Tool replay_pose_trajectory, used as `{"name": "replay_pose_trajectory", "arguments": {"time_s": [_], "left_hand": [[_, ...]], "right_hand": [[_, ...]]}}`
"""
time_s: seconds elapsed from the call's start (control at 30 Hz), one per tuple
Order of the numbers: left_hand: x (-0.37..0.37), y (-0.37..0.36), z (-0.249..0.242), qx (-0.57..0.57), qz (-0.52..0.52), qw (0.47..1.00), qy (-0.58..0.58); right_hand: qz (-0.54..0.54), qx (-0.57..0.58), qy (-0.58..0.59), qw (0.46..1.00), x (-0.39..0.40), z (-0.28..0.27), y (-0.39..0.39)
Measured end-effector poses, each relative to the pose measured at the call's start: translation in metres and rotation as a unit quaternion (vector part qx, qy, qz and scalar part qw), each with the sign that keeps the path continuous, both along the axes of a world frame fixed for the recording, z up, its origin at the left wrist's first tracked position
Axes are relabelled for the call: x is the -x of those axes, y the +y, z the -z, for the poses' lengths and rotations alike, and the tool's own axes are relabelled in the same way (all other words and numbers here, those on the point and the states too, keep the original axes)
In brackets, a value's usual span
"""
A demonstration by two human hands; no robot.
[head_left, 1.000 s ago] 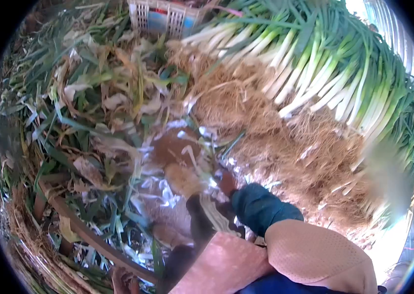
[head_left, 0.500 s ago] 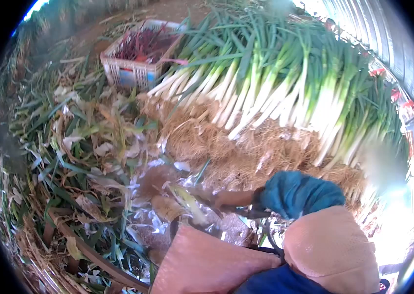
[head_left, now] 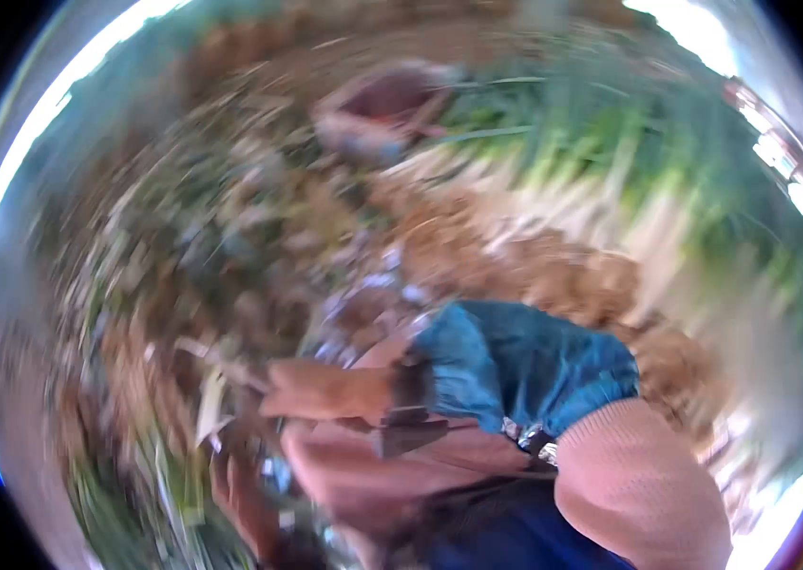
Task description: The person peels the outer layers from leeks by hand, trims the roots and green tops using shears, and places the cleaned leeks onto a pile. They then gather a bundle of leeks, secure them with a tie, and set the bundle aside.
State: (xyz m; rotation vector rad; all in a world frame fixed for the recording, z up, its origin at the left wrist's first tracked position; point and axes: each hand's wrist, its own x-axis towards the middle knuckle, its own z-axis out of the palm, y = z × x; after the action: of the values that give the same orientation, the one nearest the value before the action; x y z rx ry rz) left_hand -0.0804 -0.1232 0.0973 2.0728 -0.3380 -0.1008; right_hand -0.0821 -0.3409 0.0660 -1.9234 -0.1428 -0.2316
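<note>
Motion blur smears most of the view. My right hand (head_left: 311, 391) reaches leftward from a teal sleeve (head_left: 525, 366), with its fingers curled at the far end. A pale, limp green onion leaf (head_left: 212, 404) hangs just beyond those fingers and appears to be in their grip. Lower down, my left hand (head_left: 242, 499) is raised with its fingers apart. Nothing shows in it, though the blur hides detail. Green onions (head_left: 601, 180) lie in a long heap at the upper right, white stems and brown roots (head_left: 554, 271) toward me.
A plastic crate (head_left: 363, 133) with reddish contents stands beyond the heap's left end. Onion leaves and peelings (head_left: 202, 209) cover the ground at left. More green leaves (head_left: 150, 494) lie at lower left. My pink-clad knee (head_left: 644, 480) is at lower right.
The view has swung left, so the crate and onion heap sit further right. My right hand has moved left and down from the peelings. My left hand now shows at lower left.
</note>
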Motion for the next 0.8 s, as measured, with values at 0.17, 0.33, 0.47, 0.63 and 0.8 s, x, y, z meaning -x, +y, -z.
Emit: {"name": "replay_pose_trajectory", "arguments": {"time_s": [0.17,0.33,0.47,0.63,0.8], "left_hand": [[0.035,0.048,-0.009,0.133,-0.053,0.980,0.138],[0.043,0.041,0.009,0.240,-0.086,0.954,0.159],[0.031,0.016,-0.014,0.291,-0.054,0.950,0.103],[0.048,0.075,0.013,0.302,-0.037,0.934,0.189],[0.071,0.114,0.037,0.451,-0.163,0.832,0.278]], "right_hand": [[0.017,-0.139,0.251,0.958,0.022,-0.005,0.026],[0.061,-0.113,0.178,0.976,0.043,-0.025,0.008],[0.010,0.112,0.050,0.992,0.068,-0.028,0.075],[-0.128,0.088,0.155,0.976,0.116,-0.025,0.155],[-0.132,0.215,0.079,0.964,0.113,-0.012,0.175]]}}
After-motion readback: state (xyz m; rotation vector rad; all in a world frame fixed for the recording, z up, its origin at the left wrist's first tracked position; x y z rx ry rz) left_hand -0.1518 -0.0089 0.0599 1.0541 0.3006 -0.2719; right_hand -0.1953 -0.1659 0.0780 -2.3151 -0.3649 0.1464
